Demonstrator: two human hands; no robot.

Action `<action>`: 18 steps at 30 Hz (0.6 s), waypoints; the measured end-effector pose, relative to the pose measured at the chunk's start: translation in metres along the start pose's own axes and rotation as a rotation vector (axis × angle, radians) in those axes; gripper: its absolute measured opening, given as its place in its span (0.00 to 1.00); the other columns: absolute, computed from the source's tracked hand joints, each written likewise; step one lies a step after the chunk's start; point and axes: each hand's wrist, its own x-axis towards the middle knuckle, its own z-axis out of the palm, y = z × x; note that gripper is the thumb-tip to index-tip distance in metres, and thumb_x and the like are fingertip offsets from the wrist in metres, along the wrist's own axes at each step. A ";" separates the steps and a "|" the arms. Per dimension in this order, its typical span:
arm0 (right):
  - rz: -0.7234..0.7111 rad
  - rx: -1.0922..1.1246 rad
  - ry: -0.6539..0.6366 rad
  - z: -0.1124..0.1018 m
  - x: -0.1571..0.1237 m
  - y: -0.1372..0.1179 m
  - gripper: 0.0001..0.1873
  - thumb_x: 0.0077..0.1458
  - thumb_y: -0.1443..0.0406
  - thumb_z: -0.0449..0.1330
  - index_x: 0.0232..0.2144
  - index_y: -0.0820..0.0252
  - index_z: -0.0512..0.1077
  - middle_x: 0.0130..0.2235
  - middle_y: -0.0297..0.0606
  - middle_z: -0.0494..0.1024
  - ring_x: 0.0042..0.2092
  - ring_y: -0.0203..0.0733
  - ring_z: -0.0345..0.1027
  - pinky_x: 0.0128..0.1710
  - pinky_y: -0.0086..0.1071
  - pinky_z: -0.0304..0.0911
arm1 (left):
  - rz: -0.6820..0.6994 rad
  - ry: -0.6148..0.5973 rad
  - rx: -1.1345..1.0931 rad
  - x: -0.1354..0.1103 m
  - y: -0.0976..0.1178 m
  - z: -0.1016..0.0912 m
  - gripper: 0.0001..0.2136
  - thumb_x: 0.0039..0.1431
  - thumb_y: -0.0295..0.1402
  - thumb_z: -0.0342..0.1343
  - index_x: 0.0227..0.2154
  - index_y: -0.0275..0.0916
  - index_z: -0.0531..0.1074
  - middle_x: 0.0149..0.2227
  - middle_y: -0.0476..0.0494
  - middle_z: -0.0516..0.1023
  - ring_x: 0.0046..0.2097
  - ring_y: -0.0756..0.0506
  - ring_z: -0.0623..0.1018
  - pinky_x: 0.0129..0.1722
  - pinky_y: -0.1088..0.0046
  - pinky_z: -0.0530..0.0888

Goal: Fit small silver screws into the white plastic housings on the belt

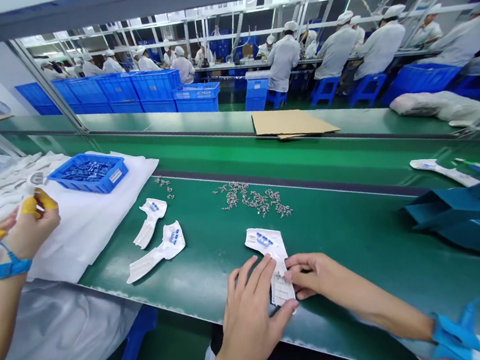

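A white plastic housing half (278, 245), shaped like a handle with a wider head, lies on the green bench with small blue parts (264, 239) in its head. My left hand (251, 300) rests over its left side, fingers on the upper edge and thumb at the lower end. At its right edge, my right hand (314, 274) is closed in a pinch, with small silvery metal parts at the fingertips inside the housing. Beyond it spreads a loose pile of small metal parts (259, 199). Two similar housing halves (173, 241) with blue parts lie to the left.
At left, a co-worker's hands (36, 217) in yellow finger cots hold a white piece beside a blue tray (89, 171) of blue parts. Cardboard (292, 122) lies across the far ledge. Dark teal bins (473, 214) and another white housing piece (442, 171) are at right.
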 end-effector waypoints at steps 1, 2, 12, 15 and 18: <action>-0.052 0.003 -0.016 0.004 0.000 0.002 0.23 0.47 0.49 0.70 0.34 0.61 0.71 0.32 0.33 0.75 0.31 0.36 0.72 0.35 0.30 0.71 | 0.009 0.006 0.001 0.000 0.000 0.000 0.28 0.63 0.39 0.58 0.64 0.42 0.59 0.64 0.41 0.67 0.64 0.36 0.65 0.59 0.53 0.67; -0.105 0.008 -0.031 0.008 0.000 0.003 0.23 0.48 0.49 0.70 0.34 0.61 0.72 0.33 0.33 0.74 0.30 0.35 0.71 0.33 0.29 0.70 | 0.019 0.014 0.002 -0.001 0.001 0.000 0.29 0.63 0.39 0.58 0.64 0.42 0.58 0.64 0.41 0.67 0.65 0.37 0.64 0.60 0.54 0.67; -0.151 0.353 0.060 -0.065 0.027 -0.024 0.13 0.54 0.57 0.68 0.36 0.61 0.77 0.31 0.35 0.78 0.28 0.32 0.70 0.28 0.21 0.70 | -0.175 0.432 0.309 -0.025 -0.079 -0.061 0.22 0.66 0.38 0.50 0.62 0.45 0.61 0.64 0.41 0.66 0.64 0.36 0.64 0.60 0.52 0.66; -0.223 0.258 0.370 -0.115 0.059 -0.035 0.07 0.57 0.63 0.65 0.36 0.61 0.77 0.26 0.34 0.76 0.21 0.30 0.66 0.19 0.20 0.66 | -0.356 0.496 0.564 -0.037 -0.120 -0.076 0.17 0.66 0.41 0.48 0.53 0.43 0.71 0.58 0.40 0.73 0.63 0.29 0.64 0.57 0.43 0.64; -0.290 0.226 0.515 -0.155 0.089 -0.048 0.05 0.59 0.65 0.62 0.34 0.61 0.76 0.29 0.38 0.78 0.24 0.33 0.69 0.24 0.22 0.71 | -0.426 0.487 0.602 -0.044 -0.133 -0.077 0.16 0.68 0.39 0.44 0.51 0.44 0.72 0.54 0.42 0.77 0.63 0.31 0.66 0.56 0.46 0.64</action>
